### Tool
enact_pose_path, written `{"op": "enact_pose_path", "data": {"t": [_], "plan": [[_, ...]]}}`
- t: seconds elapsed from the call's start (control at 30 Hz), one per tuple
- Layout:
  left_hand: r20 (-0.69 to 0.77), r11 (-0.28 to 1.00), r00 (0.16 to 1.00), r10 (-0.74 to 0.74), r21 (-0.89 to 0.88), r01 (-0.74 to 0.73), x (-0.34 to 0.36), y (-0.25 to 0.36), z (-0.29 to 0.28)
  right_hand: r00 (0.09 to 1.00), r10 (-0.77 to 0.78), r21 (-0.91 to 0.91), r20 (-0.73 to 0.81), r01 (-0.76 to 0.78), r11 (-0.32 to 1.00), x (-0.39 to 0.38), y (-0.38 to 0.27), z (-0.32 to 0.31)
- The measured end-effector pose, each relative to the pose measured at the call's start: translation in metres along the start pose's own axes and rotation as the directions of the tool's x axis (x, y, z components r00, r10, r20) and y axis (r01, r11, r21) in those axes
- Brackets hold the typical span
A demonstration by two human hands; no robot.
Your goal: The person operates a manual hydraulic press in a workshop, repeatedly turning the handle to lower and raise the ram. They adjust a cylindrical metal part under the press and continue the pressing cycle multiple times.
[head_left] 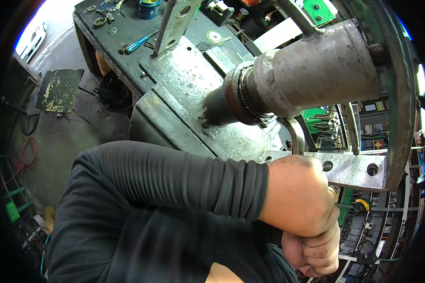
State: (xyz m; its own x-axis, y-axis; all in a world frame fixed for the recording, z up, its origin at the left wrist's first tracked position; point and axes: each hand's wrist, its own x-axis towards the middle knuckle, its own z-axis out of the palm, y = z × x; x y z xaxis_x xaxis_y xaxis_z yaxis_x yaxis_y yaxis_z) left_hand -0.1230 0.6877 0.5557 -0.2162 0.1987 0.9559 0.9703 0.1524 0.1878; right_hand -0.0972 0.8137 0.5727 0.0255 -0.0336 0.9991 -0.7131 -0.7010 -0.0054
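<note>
My left hand, at the end of a black-sleeved forearm, is closed round a bent steel bar coming down from under a large horizontal metal cylinder. Directly below it, my right hand is also closed; what its fingers grip is hidden. The cylinder has a stepped collar and a dark end resting at a scuffed steel plate. A drilled steel strip runs behind my left hand to a curved frame member at the right.
The dark bench holds a blue screwdriver, a blue tub, small metal parts and an upright drilled plate. On the floor are a worn board, a black bucket and red hose. Tool racks stand at the right.
</note>
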Motion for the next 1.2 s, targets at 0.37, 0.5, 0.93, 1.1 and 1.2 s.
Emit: {"op": "enact_pose_path", "data": {"t": [0.37,0.5,0.93,1.1,1.2], "plan": [[-0.003,0.993,1.0,0.011,0.121,-0.011,-0.008,-0.011,0.016,0.996,-0.048,0.048,-0.073,0.051,0.998,-0.016,0.005,-0.023],[-0.01,0.989,1.0,0.019,0.148,-0.018,-0.008,-0.013,0.018,0.981,-0.131,0.115,-0.142,0.148,0.982,-0.016,0.019,-0.015],[-0.032,0.987,0.997,-0.063,0.144,0.067,-0.001,-0.012,0.017,0.985,-0.016,0.092,-0.171,0.032,0.995,-0.009,0.011,-0.025],[0.056,0.982,0.981,-0.186,0.0,0.186,0.002,-0.01,0.015,0.969,0.012,0.104,-0.247,0.015,0.994,-0.013,-0.003,-0.036],[0.097,0.979,0.976,-0.196,-0.038,0.2,0.004,-0.008,0.016,0.964,-0.008,0.069,-0.266,0.028,0.997,-0.017,-0.005,-0.036]]}}
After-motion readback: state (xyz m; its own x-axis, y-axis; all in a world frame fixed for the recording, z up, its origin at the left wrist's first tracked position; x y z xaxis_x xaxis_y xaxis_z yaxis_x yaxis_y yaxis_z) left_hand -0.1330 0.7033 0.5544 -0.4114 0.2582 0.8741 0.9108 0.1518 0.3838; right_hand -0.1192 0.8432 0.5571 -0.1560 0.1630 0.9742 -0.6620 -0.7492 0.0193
